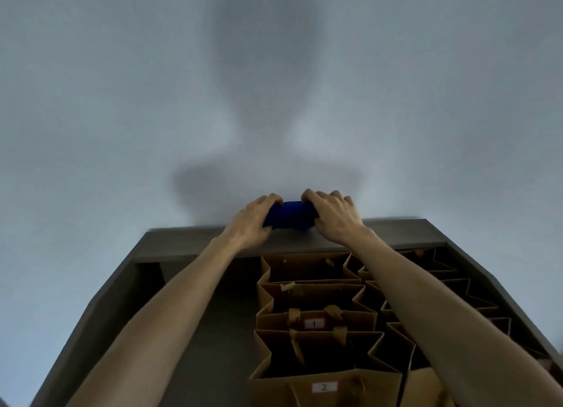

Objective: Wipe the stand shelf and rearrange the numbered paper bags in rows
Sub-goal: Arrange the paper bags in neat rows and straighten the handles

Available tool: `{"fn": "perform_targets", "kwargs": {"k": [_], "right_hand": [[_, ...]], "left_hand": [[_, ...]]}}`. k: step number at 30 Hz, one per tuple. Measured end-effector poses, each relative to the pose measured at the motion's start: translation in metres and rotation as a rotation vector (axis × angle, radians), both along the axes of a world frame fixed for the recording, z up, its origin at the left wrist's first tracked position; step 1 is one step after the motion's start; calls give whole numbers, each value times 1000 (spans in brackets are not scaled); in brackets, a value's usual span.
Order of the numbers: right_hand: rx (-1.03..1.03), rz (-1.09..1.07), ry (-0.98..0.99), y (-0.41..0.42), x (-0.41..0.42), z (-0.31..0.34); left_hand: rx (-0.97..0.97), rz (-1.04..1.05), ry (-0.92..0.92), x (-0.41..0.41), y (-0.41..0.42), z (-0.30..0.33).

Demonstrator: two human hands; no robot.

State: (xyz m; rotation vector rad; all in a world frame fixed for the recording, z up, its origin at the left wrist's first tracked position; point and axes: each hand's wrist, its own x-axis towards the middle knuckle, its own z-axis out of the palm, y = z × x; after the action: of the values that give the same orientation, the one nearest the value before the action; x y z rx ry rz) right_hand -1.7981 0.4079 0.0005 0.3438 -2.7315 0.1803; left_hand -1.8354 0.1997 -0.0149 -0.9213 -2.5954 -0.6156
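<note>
A folded blue cloth (291,215) lies on the top board (189,242) of the dark grey stand, close to the wall. My left hand (254,216) grips its left end and my right hand (332,216) grips its right end, fingers curled over it. On the shelf below stand several open brown paper bags in rows. One carries a label "1" (314,323). The nearest carries a label "2" (324,387). My right forearm hides part of the right row (457,287).
A plain pale wall (122,101) rises right behind the stand, with my shadow on it. The left part of the lower shelf (210,330) shows bare dark surface beside the bags. The stand's side panels (91,315) slope down at left and right.
</note>
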Motion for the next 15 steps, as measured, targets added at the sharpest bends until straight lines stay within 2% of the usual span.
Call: {"fn": "perform_targets", "kwargs": {"k": [4,9,12,15], "right_hand": [[-21,-30,26,-5,-9,-10],[-91,-36,-217,-7,-18,-29],[-152,7,-296,0,-19,-25],[-191,61,-281,6,-6,-19]], "left_hand": [[-17,77,40,-12,6,-13],[-135,163,71,-14,9,-32],[-200,174,16,-12,5,-29],[-111,146,-46,-3,-12,-19]]}}
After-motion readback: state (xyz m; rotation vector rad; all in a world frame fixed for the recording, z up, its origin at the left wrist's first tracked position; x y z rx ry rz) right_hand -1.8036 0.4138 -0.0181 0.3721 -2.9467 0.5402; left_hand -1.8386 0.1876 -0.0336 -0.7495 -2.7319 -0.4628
